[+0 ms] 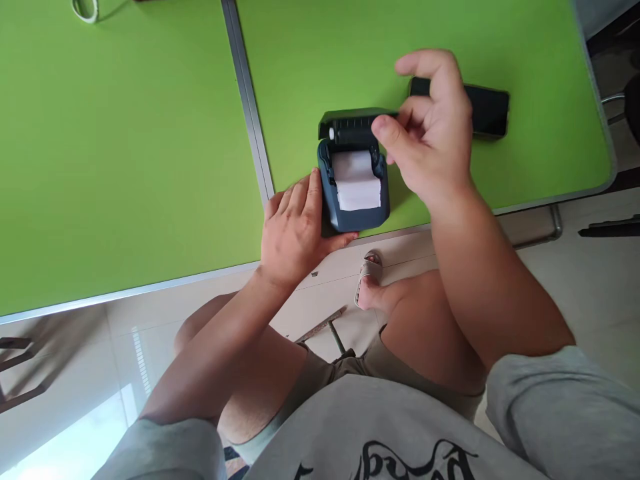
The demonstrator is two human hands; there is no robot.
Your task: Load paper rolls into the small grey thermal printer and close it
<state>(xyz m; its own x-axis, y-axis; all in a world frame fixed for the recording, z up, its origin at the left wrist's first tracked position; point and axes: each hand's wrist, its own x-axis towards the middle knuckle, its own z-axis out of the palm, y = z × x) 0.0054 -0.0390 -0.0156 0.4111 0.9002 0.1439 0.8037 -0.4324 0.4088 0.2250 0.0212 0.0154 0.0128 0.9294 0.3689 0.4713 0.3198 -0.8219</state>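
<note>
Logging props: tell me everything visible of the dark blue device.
The dark blue device is a rounded box, plastic by its look. Its lid is raised, showing a ribbed black inside with a white tip at left. White paper sits inside, reaching toward the near side. The device sits on the green table, close to the near edge. The left hand rests against its left side; the right hand seems to touch the lid's right end.

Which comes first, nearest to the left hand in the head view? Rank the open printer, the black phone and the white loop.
1. Open printer: immediately right of the left hand.
2. Black phone: farther right and forward, partly hidden by the right hand.
3. White loop: far left, at the picture's top edge.
</note>
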